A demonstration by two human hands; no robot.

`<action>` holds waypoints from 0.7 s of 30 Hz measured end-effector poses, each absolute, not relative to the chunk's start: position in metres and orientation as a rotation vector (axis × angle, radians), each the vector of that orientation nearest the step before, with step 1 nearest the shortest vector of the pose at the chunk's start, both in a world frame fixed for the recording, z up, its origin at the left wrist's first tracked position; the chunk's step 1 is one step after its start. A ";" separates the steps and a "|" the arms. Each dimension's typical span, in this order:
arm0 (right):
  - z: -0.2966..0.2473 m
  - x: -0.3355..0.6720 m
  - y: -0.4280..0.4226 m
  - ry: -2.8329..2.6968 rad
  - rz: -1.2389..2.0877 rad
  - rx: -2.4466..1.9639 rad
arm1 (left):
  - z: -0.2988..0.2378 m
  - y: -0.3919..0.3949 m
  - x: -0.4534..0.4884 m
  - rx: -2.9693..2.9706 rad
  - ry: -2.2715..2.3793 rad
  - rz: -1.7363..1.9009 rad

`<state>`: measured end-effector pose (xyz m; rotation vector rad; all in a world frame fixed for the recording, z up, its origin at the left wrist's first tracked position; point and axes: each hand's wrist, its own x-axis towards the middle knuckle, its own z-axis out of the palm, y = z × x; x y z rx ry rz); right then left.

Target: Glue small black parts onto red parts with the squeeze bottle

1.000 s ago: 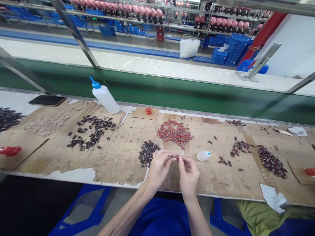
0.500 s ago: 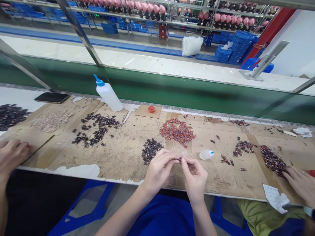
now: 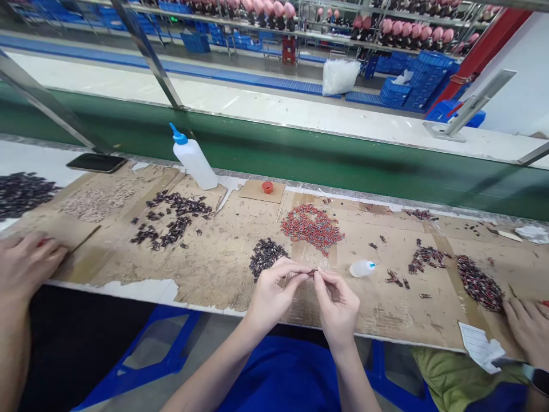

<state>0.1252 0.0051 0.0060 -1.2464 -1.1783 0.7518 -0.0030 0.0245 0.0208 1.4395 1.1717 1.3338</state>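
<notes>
My left hand (image 3: 277, 289) and my right hand (image 3: 337, 300) meet above the cardboard-covered bench, fingertips pinched together. Between them is a small dark-and-red part (image 3: 313, 272), mostly covered by the fingers, so its exact kind is unclear. Just behind my left hand lies a pile of small black parts (image 3: 266, 256). Farther back, beyond both hands, spreads a heap of small red-and-silver parts (image 3: 312, 228). To the right of my right hand a small white bottle with a blue tip (image 3: 362, 268) rests on its side.
A large white squeeze bottle (image 3: 195, 164) stands at the back left near loose black parts (image 3: 171, 217). A red cup (image 3: 267, 187) sits on cardboard. Co-workers' hands (image 3: 28, 263) work at the left and right ends. A phone (image 3: 96, 162) lies at far left.
The view has shifted slightly. My hands stay together on the small part, fingers slightly adjusted. The left co-worker's hand has moved right along the bench.
</notes>
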 end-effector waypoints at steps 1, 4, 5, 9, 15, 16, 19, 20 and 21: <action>0.005 0.125 0.005 -1.177 0.746 -1.246 | 0.020 0.025 -0.002 1.425 1.164 1.331; 0.002 0.126 0.005 -1.167 0.721 -1.253 | 0.017 0.026 0.000 1.397 1.131 1.310; 0.001 0.127 0.005 -1.166 0.711 -1.256 | 0.016 0.026 0.000 1.389 1.126 1.303; -0.004 0.129 0.004 -1.198 0.697 -1.267 | 0.011 0.025 0.000 1.363 1.155 1.277; -0.016 0.143 -0.007 -1.284 0.737 -1.321 | 0.002 0.018 0.008 1.371 1.223 1.131; -0.019 0.148 -0.011 -1.284 0.744 -1.349 | 0.000 0.016 0.012 1.384 1.204 1.090; -0.028 0.175 -0.025 -1.238 0.723 -1.467 | -0.008 0.015 0.023 1.481 1.103 0.950; -0.031 0.186 -0.030 -1.203 0.692 -1.515 | -0.011 0.017 0.024 1.546 1.098 0.915; -0.032 0.197 -0.033 -1.144 0.628 -1.574 | -0.013 0.020 0.024 1.624 1.131 0.892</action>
